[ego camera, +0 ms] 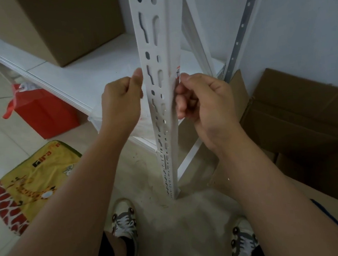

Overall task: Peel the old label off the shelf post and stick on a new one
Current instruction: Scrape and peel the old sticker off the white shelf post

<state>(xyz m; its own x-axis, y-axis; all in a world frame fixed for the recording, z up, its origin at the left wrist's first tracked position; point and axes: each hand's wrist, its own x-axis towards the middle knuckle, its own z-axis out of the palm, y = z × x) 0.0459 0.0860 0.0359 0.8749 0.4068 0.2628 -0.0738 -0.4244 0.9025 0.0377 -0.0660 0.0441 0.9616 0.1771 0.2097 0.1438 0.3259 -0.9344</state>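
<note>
A white slotted shelf post (pixel 162 99) stands upright in the middle. The left hand (pixel 120 100) is curled, thumb against the post's left edge. The right hand (pixel 204 101) pinches at the post's right edge, just below a small label (pixel 178 72). A cardboard box (pixel 61 24) sits on the shelf (pixel 88 73) at far left.

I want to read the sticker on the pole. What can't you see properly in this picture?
- Label on the shelf post, head view: only a sliver shows on the post's turned-away face; its writing is unreadable.
- Right hand: its fingertips curl against the post's edge, so whether they pinch the label cannot be told.
- Left hand: its thumb touches the post; the curled fingers hide the palm.
- Post top: cut off by the frame.
</note>
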